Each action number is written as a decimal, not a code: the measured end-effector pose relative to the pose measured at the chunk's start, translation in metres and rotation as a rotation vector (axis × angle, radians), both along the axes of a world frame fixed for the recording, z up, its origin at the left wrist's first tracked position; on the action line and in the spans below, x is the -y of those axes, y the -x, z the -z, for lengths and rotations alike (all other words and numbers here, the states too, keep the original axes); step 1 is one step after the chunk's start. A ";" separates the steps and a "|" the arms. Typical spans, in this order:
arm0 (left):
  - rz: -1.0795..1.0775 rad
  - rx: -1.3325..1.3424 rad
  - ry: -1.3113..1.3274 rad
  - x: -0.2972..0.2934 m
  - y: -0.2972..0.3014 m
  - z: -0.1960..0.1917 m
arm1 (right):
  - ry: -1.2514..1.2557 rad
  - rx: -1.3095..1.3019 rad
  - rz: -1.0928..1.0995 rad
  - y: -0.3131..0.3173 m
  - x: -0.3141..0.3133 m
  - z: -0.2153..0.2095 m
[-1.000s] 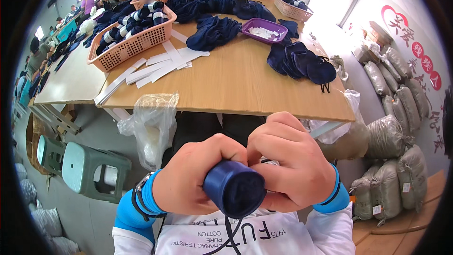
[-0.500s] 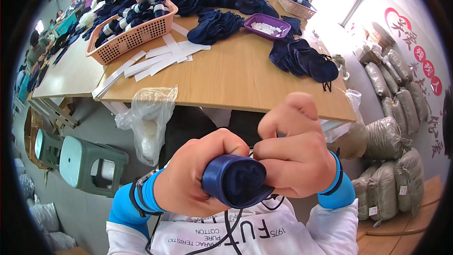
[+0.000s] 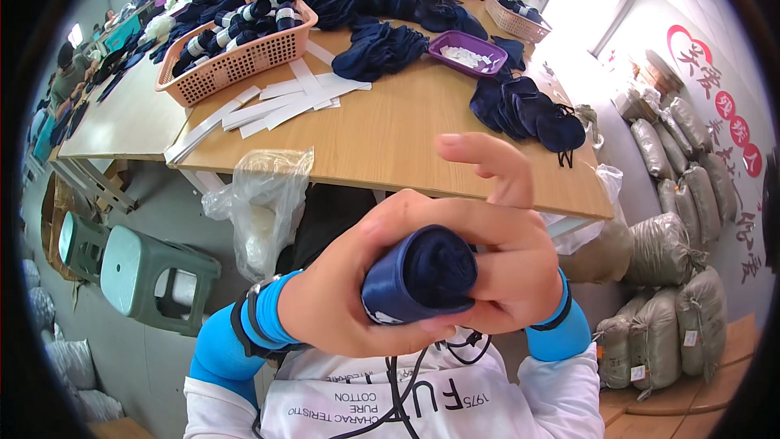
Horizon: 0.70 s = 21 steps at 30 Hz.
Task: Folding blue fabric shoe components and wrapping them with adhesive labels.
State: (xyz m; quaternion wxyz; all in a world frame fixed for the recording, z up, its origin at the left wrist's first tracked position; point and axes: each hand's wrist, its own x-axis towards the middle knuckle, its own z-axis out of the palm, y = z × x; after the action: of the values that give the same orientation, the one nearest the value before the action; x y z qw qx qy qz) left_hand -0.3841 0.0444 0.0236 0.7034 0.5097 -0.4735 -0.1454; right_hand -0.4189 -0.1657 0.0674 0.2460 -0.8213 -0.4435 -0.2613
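In front of my chest I hold a tight roll of shiny navy cloth [image 3: 390,283], its coiled open end facing up. My left hand [image 3: 329,305] is wrapped around the roll's left side, thumb below and fingers over the top. Against the roll's right side my right hand [image 3: 516,272] presses with its thumb and bent fingers, while its index finger points up and away. A small white patch shows low on the roll. Beyond my hands, flat navy eye masks [image 3: 528,110] lie overlapping on the wooden table [image 3: 390,138].
White paper strips [image 3: 284,106] lie near a peach basket [image 3: 236,73] of navy rolls with white bands. A purple tray [image 3: 467,53] holds small white pieces. Other people sit across the table. Green stools [image 3: 154,276] stand at left; stuffed sacks [image 3: 662,333] are stacked at right.
My right hand has closed in on the roll, its index finger now stretched upward. The roll has risen slightly and shifted right, and my left fingers now reach over it.
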 end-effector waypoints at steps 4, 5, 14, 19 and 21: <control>0.143 -0.026 -0.130 -0.001 -0.008 0.000 | -0.189 -0.104 -0.131 -0.007 -0.004 0.011; 0.142 -0.028 -0.131 -0.002 -0.009 0.000 | -0.190 -0.106 -0.132 -0.007 -0.005 0.014; 0.081 0.016 -0.183 -0.002 -0.021 -0.001 | -0.311 -0.034 0.054 0.001 -0.005 0.018; -0.054 0.111 -0.205 -0.002 -0.018 -0.001 | -0.302 -0.007 0.088 -0.002 -0.004 0.015; 0.001 0.081 -0.186 -0.003 -0.018 0.000 | -0.293 -0.014 0.068 -0.003 -0.004 0.014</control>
State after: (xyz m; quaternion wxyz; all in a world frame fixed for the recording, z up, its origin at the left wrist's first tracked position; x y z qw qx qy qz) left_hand -0.3656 0.0473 0.0240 0.6334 0.5778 -0.4863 -0.1685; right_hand -0.4161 -0.1618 0.0536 0.3573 -0.7929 -0.3707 -0.3259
